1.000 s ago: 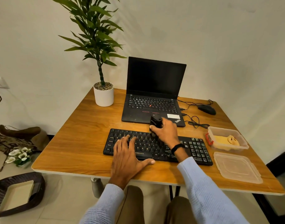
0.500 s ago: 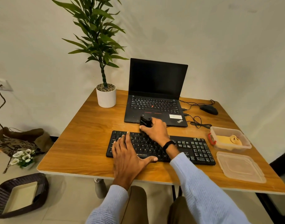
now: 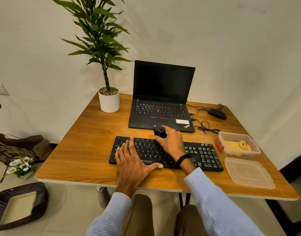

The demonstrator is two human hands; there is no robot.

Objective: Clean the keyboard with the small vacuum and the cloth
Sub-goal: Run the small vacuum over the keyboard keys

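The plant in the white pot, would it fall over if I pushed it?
Probably, if you push high up: the plant stands much taller than its small white pot, so it looks top-heavy. A low push would more likely slide it, since the wooden table looks smooth. The pebbles on top may add steadying weight.

A person wears a pale blue, finely ribbed knit top with long sleeves. The left sleeve (image 3: 112,212) ends well short of the keyboard (image 3: 204,155), the right sleeve (image 3: 214,201) at its near edge. A thin black wristband (image 3: 183,159) circles the right wrist over the keyboard. Olive-brown trousers (image 3: 141,215) show on the near side of the keyboard.
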